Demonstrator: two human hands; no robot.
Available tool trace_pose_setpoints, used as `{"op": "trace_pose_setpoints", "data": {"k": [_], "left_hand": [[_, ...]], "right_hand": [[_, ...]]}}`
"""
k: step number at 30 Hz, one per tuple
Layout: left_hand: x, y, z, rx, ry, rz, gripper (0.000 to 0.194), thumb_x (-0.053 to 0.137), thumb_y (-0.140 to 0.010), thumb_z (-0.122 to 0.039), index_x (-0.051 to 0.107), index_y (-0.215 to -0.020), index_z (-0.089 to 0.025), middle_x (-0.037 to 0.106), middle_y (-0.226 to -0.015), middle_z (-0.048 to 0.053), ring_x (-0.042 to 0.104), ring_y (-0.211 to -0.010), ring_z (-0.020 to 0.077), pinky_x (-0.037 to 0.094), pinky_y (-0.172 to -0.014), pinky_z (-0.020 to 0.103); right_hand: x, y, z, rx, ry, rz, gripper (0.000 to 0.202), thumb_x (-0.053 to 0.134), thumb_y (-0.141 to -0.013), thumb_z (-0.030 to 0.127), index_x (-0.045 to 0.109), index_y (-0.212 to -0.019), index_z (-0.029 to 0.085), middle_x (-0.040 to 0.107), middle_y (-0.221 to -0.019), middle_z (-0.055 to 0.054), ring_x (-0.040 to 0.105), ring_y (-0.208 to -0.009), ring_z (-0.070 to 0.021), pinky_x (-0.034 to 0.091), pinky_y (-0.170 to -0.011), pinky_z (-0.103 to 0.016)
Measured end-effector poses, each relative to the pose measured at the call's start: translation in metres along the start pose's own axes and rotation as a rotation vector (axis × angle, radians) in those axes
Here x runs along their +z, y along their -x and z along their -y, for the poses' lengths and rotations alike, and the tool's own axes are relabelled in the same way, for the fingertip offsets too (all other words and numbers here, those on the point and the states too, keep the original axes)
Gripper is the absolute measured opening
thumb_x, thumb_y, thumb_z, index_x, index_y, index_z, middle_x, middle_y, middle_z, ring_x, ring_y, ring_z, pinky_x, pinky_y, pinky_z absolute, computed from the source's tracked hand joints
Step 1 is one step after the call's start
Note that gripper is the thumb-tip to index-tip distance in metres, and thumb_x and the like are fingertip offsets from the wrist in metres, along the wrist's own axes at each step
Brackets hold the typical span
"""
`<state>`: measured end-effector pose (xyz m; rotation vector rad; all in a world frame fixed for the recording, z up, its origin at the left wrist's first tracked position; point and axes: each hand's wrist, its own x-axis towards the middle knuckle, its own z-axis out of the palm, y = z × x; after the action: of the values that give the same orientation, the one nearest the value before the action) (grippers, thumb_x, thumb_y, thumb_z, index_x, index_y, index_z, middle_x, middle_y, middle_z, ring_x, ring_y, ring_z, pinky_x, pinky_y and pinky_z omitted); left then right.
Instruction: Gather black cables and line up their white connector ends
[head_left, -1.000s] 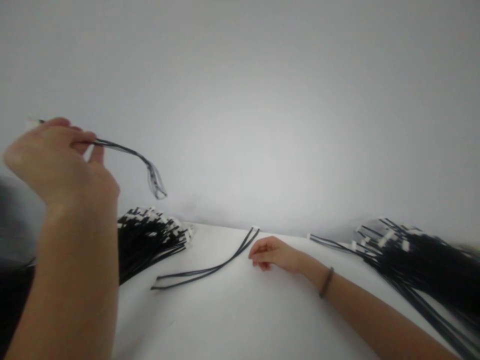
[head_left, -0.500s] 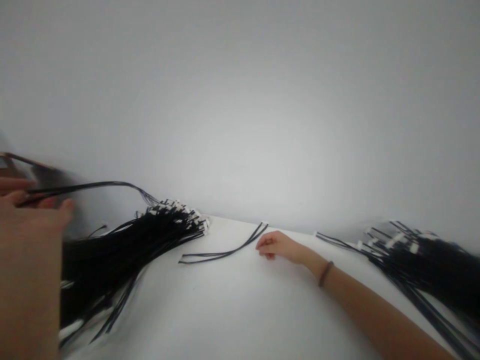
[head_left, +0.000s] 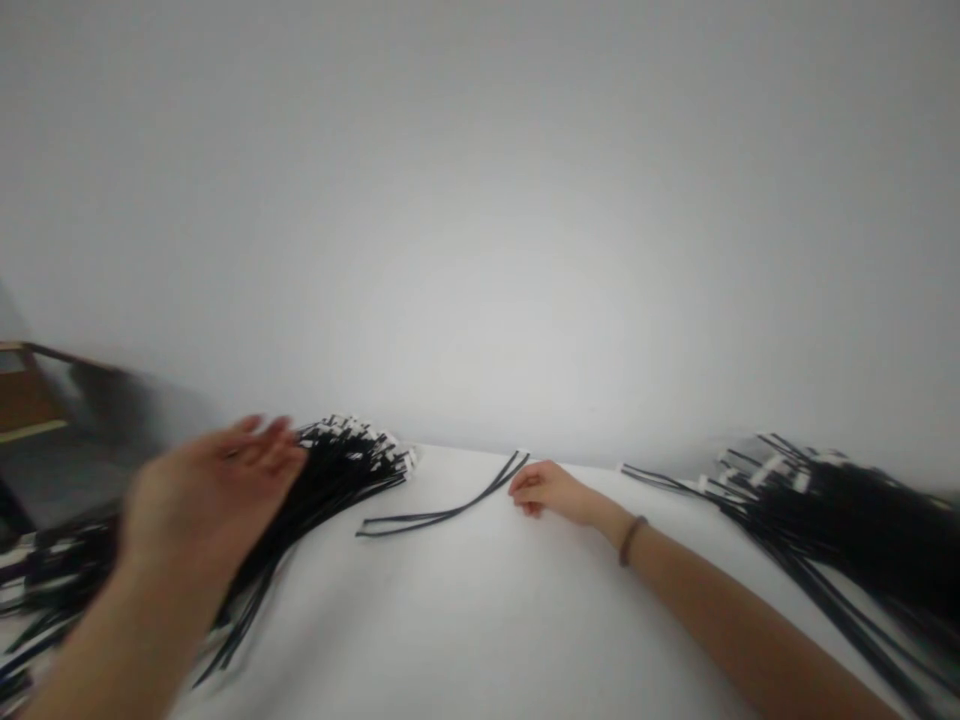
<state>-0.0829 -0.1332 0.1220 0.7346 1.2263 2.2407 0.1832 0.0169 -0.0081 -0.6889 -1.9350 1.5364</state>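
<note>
Left hand [head_left: 214,490]: fingers spread, empty, hovering over the left heap of thin black cables with white end plugs [head_left: 330,470].
Loose cable: a black paired cable with a white tip [head_left: 442,512] lies on the white worktop [head_left: 465,630] between the hands.
Right hand [head_left: 544,489]: loosely curled, resting at that cable's far end.
Right heap: a second pile of black cables [head_left: 840,510].

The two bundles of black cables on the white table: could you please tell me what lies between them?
In the head view, between the left bundle and right bundle lie a loose cable pair and the right hand on bare table.
</note>
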Motion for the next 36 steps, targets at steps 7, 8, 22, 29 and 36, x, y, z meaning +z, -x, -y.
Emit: {"op": "trace_pose_setpoints", "data": {"k": [7,8,22,29,36], "left_hand": [[0.119,0.043,0.174,0.307,-1.188,0.811,0.022,0.059,-0.056,-0.025,0.053,-0.075,-0.014,0.055,-0.083,0.013,0.047,-0.088,0.0277,0.033,-0.077,0.040],[0.126,0.048,0.192,0.424,-1.275,0.796,0.020,0.053,-0.063,-0.026,0.053,-0.078,-0.014,0.053,-0.089,0.015,0.044,-0.093,0.0283,0.031,-0.079,0.041],[0.165,0.039,0.232,0.715,-0.955,1.000,0.013,0.039,-0.072,-0.019,0.051,-0.077,-0.018,0.054,-0.075,0.004,0.048,-0.075,0.0154,0.035,-0.070,0.026],[0.155,0.043,0.228,0.444,-0.945,0.888,0.014,0.044,-0.070,-0.026,0.054,-0.076,-0.018,0.057,-0.064,0.004,0.052,-0.065,0.0166,0.038,-0.067,0.029],[0.168,0.054,0.212,-1.192,-0.255,1.049,0.044,0.039,-0.072,-0.037,0.049,-0.089,0.002,0.057,-0.086,0.025,0.058,-0.080,0.0251,0.046,-0.062,0.030]], "right_hand": [[-0.021,-0.011,-0.017,-0.025,0.351,-0.567,0.012,0.047,-0.064,0.017,0.056,-0.072,0.014,0.055,-0.059,-0.002,0.050,-0.051,-0.0105,0.040,-0.052,-0.024],[-0.029,-0.012,-0.021,-0.022,0.471,-0.647,0.014,0.047,-0.064,0.016,0.057,-0.073,0.014,0.058,-0.067,-0.004,0.052,-0.059,-0.0120,0.041,-0.060,-0.025],[-0.078,-0.014,-0.036,0.166,0.595,-0.823,0.033,0.048,-0.067,0.045,0.057,-0.061,0.014,0.058,-0.062,-0.007,0.052,-0.063,-0.0164,0.035,-0.057,-0.027],[-0.099,-0.002,-0.032,-0.115,-0.412,-1.112,0.025,0.047,-0.067,0.044,0.046,-0.072,0.019,0.055,-0.059,0.000,0.052,-0.054,-0.0112,0.039,-0.049,-0.023],[-0.105,-0.003,-0.037,-0.132,-0.627,-0.987,0.026,0.038,-0.075,0.047,0.043,-0.081,0.022,0.058,-0.065,-0.002,0.054,-0.057,-0.0128,0.037,-0.042,-0.022]]}}
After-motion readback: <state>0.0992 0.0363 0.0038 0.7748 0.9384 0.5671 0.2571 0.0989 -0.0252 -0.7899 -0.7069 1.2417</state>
